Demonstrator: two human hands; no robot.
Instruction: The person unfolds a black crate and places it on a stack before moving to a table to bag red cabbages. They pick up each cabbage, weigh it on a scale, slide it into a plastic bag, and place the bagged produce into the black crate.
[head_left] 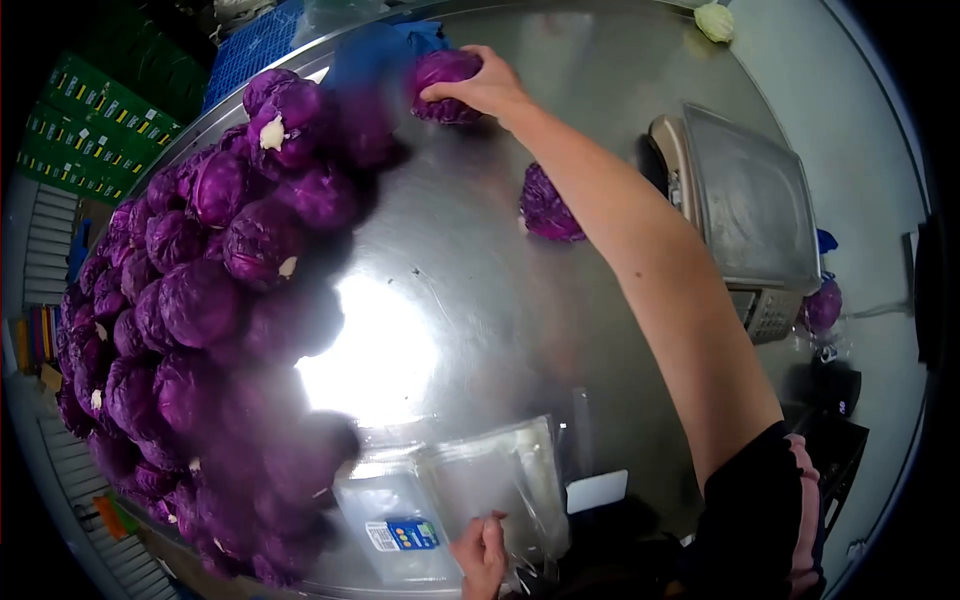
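Observation:
My right hand (490, 85) reaches to the far side of the steel table and is closed around a red cabbage (442, 88). Down at the near edge, my left hand (482, 556) rests over clear plastic bags (490, 470) with its fingers curled. Whether it grips a bag cannot be made out. One of the bags carries a blue and white label (402, 535). Another red cabbage (548, 205) sits alone on the table, left of my right forearm.
A large heap of red cabbages (200, 300) fills the left side of the steel table (450, 230). On the right stands a weighing scale (750, 200). Green crates (90, 130) are stacked beyond the table. A pale cabbage (714, 22) lies in the far right corner.

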